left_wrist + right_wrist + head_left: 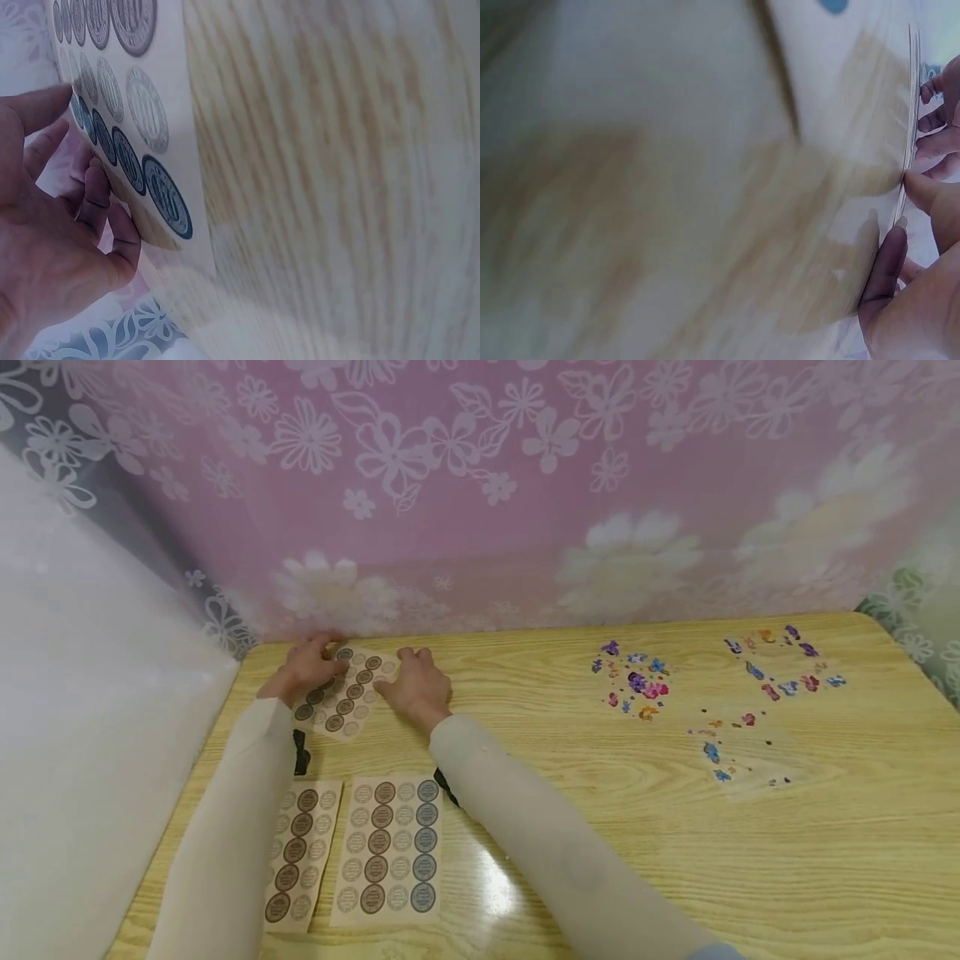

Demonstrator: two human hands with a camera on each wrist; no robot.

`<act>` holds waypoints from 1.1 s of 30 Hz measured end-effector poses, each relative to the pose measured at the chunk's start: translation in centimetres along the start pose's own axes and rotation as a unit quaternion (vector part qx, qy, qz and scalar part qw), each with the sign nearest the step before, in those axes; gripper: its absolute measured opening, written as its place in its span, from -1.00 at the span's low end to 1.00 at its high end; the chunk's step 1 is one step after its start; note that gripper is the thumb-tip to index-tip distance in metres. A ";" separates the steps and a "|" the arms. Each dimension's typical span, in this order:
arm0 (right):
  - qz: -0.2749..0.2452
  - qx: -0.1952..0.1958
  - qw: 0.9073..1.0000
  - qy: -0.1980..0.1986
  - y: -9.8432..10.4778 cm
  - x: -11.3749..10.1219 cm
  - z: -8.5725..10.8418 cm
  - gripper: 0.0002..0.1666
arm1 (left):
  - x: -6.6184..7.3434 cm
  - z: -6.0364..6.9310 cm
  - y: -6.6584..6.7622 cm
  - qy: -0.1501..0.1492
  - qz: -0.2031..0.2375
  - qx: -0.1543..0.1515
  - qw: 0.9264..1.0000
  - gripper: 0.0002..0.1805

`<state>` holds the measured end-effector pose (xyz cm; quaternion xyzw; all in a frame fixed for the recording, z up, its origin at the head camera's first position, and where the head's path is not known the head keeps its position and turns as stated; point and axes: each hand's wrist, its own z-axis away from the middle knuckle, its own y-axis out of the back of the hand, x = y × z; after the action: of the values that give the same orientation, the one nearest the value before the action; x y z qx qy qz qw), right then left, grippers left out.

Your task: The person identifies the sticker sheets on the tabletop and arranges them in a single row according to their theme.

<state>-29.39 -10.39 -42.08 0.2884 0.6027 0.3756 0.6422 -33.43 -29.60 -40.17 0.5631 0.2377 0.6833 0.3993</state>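
Touching a thin, beige paper sheet (347, 702) of round printed discs, at the far left corner of the wood-grained table (517, 685), with bent-fingered left hand (307, 667) at its left edge and right hand (422, 689) at its right. Cannot tell whether pinching. With similar rectangular sheets (387, 852) at the table's near left, and small, irregular, bright stickers (636, 683) toward its right end.

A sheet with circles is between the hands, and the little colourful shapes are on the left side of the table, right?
Not quite: the little colourful shapes are on the right side of the table, as the head view shows.
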 end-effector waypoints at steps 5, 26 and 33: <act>0.001 -0.005 1.000 -0.001 0.4 0.3 -0.2 -0.26 | -0.2 -0.1 0.2 -0.018 0.004 -0.013 1.000 -0.43; -0.065 -0.053 0.996 0.016 1.5 1.4 -0.3 -0.38 | -1.1 0.3 0.1 -0.016 0.089 -0.028 0.995 -0.50; -0.088 -0.058 0.994 0.021 1.5 1.4 0.0 -0.35 | -1.7 0.4 -0.1 -0.002 0.114 -0.008 0.993 -0.45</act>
<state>-29.64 -8.38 -41.60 0.1880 0.6163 0.3579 0.6758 -32.93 -31.02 -41.14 0.5845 0.1652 0.7254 0.3237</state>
